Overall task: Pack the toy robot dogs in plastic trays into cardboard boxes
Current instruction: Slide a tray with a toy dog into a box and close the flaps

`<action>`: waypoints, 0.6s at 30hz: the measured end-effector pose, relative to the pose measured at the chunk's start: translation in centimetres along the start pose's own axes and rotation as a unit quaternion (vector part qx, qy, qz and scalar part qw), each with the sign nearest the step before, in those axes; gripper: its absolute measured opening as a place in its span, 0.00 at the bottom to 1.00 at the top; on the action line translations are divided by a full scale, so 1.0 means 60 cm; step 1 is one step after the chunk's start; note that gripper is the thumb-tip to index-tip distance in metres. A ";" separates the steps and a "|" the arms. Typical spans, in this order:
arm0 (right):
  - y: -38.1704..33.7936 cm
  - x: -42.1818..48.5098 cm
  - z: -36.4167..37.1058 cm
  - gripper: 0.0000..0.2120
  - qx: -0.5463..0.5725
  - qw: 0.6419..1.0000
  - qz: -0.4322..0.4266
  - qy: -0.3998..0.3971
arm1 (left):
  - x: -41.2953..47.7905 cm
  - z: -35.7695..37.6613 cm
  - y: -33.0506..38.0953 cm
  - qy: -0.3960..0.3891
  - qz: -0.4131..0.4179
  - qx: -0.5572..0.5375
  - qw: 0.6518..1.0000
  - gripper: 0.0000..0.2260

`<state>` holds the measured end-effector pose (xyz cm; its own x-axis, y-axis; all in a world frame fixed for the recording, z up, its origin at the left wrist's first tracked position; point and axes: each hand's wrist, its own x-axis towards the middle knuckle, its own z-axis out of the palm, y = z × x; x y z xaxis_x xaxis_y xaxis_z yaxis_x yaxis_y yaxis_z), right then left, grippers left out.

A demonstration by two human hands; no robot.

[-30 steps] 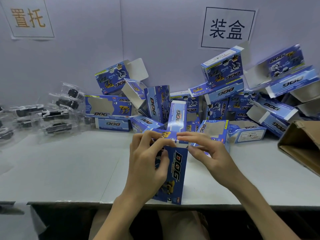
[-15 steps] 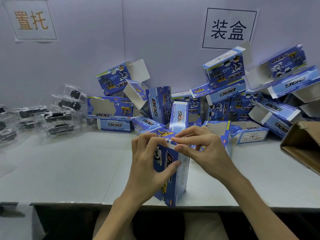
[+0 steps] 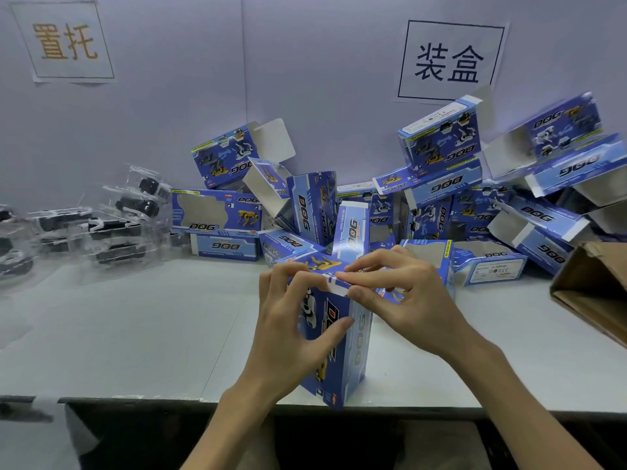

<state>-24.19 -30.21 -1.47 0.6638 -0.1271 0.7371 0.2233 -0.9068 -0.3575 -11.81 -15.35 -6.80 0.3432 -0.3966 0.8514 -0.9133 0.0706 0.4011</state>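
Note:
A blue DOG cardboard box point(image 3: 342, 354) stands on end near the table's front edge. My left hand point(image 3: 288, 327) wraps its left side, thumb on the front face and fingertips on the top edge. My right hand point(image 3: 400, 296) pinches the white top flap point(image 3: 337, 286) at the box's upper end. Clear plastic trays with toy robot dogs point(image 3: 112, 225) lie piled at the back left. What is inside the held box is hidden.
A heap of blue DOG boxes point(image 3: 441, 205), many with flaps open, lines the back wall from centre to right. A brown carton point(image 3: 597, 293) juts in at the right edge. The white table point(image 3: 135, 334) ends in a front edge just below my wrists.
The box has turned so that its narrow side shows more. My right hand's fingers have closed further onto the top flap; my left hand keeps its hold.

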 end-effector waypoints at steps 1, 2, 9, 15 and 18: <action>-0.001 0.000 -0.001 0.11 -0.005 1.000 0.002 0.000 | 0.001 -0.001 0.000 -0.003 0.003 0.001 1.000 0.19; -0.003 0.000 -0.001 0.11 -0.009 1.000 0.005 0.001 | 0.002 -0.001 0.001 -0.003 0.007 0.002 1.000 0.19; -0.017 -0.008 -0.017 0.13 -0.086 0.995 -0.034 -0.038 | 0.005 -0.002 0.011 0.006 0.015 -0.004 1.000 0.15; -0.026 0.001 0.001 0.06 -0.042 0.999 0.002 0.035 | 0.004 0.012 0.023 0.014 0.007 -0.020 1.000 0.16; -0.032 -0.002 0.016 0.05 -0.049 0.997 0.000 0.059 | 0.001 0.011 0.021 0.024 0.006 -0.030 0.999 0.16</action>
<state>-24.04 -28.05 -1.42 0.5736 -0.1676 0.8018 0.1497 -0.9409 -0.3037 -13.10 -15.90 -6.43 0.3435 -0.3516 0.8708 -0.9030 0.1310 0.4091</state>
